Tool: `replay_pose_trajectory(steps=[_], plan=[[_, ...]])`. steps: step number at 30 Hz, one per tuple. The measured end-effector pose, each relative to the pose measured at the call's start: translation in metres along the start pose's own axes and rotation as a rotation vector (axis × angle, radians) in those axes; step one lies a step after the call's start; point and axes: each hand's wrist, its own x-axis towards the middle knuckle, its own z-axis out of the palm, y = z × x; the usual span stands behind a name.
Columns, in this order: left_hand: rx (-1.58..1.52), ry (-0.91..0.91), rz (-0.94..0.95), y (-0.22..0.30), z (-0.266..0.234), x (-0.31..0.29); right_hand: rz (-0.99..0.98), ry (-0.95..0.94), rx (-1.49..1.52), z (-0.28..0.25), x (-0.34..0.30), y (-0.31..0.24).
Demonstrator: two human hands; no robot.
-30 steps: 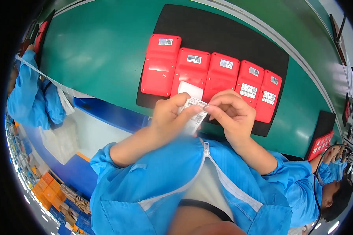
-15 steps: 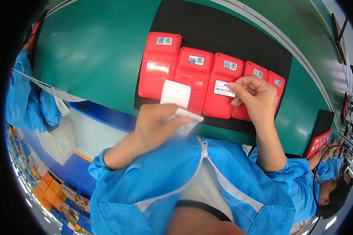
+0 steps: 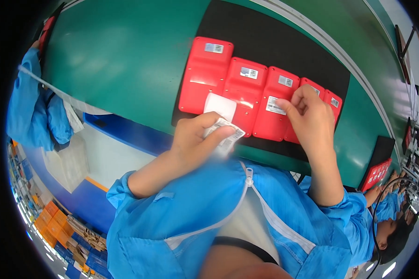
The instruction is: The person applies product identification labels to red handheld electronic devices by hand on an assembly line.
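Right hand [image 3: 310,113] is nearer, thumb touching the white label [image 3: 273,105] on the middle red case [image 3: 271,123]; pinch unclear. Left hand [image 3: 192,138] is pinching a label sheet [image 3: 238,135], case's near-left. Case is running lengthwise outward.

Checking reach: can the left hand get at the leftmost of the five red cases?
Probably yes: the left hand holds labels, and a white strip overlaps the leftmost case, but its upper part looks free.
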Motion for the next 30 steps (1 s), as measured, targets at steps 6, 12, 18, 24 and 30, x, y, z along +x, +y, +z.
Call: replay_pose_trajectory(steps=[6, 12, 18, 24, 30], plan=[[-0.19, 0.021, -0.074, 0.002, -0.001, -0.002, -0.03, -0.278, 1.225, 0.041, -0.031, -0.026], [-0.115, -0.05, -0.112, 0.007, -0.009, -0.007, -0.251, 0.169, 0.924, 0.039, -0.021, -0.033], [0.143, -0.039, 0.172, 0.006, -0.034, -0.012, 0.205, -0.182, 0.868, 0.028, 0.009, -0.034], [0.026, 0.041, 0.088, 0.005, -0.046, -0.014, 0.202, -0.168, 0.839, 0.031, 0.008, -0.036], [-0.254, -0.013, 0.051, 0.003, -0.052, -0.016, 0.19, -0.143, 0.809, 0.034, 0.007, -0.039]])
